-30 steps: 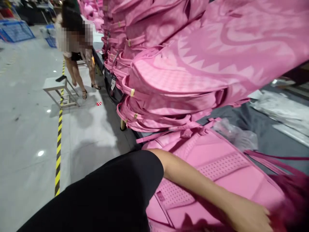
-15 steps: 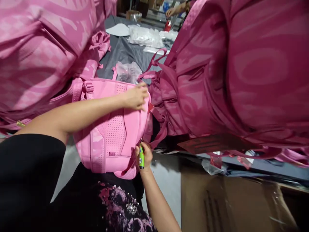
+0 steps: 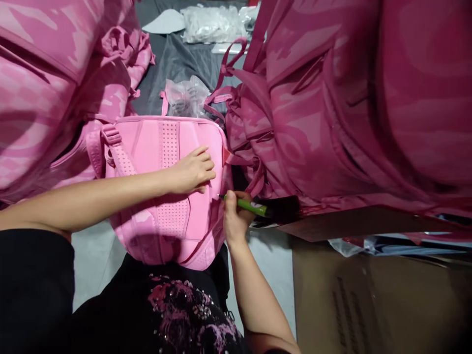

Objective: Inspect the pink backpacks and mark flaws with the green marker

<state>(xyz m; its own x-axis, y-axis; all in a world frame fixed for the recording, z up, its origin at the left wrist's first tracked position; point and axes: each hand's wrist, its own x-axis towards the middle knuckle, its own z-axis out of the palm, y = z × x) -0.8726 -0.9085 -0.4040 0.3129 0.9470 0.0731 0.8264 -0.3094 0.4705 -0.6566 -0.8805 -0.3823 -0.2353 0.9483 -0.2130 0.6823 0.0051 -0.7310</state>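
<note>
A pink backpack [image 3: 201, 132] stands in front of me with its padded, perforated back panel facing me. My left hand [image 3: 195, 169] lies on this panel, right of the perforated strip, with its fingers loosely bent and nothing visible in them. At the bag's right edge, my right hand [image 3: 238, 216] grips a green pen-shaped tool [image 3: 254, 206] with a thin dark tip. The tip points left at the bag's side; whether it touches the fabric I cannot tell. A small red tag [image 3: 226, 156] hangs at the edge above.
Large pink backpacks [image 3: 33, 103] crowd the left, and darker pink backpacks [image 3: 306, 113] fill the right. Behind lies grey cloth [image 3: 173, 59] with a crumpled plastic bag [image 3: 187, 96] and a pile of clear packets [image 3: 214, 24]. A cardboard box [image 3: 350, 300] stands low at right.
My left hand has slid down and left from the bag's upper right edge onto its back panel. My right hand has risen, and the green tool has turned from upright to nearly level.
</note>
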